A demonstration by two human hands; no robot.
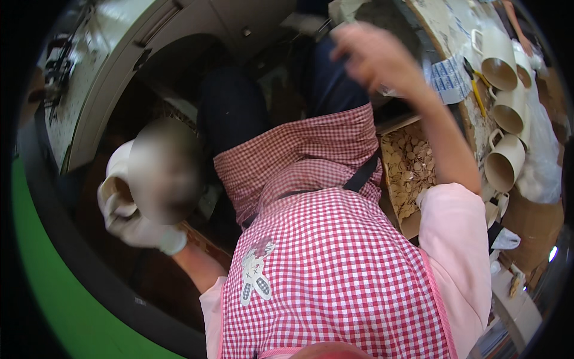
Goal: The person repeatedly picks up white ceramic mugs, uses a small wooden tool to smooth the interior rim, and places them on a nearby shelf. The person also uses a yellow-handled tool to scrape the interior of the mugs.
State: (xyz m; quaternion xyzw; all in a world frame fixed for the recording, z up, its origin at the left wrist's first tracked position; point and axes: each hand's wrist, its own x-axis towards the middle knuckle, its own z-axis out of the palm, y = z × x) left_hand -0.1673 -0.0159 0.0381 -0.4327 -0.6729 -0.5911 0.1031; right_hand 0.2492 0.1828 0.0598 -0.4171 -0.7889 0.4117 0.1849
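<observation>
My left hand (134,226), in a pale glove, grips a cream-coloured mug (120,164) at the left, with fingers at its opening. A blurred oval patch hides part of the mug. My right hand (370,58) is bare and raised above my right knee, smeared by motion; whether it holds anything cannot be told. Just beyond its fingers is a pale cloth or paper (347,10). By my right forearm stands an open box holding many small tan discs (410,155). Several cream mugs (504,164) lie on their sides on the worktable at the right.
Yellow-handled pliers (478,92) and a blue-and-white printed sheet or roll (450,80) lie on the right worktable (475,121). Clear plastic wrap (540,170) lies behind the mugs. Another person's hand (525,44) shows at the top right. A pale machine or cabinet (101,96) stands at the left.
</observation>
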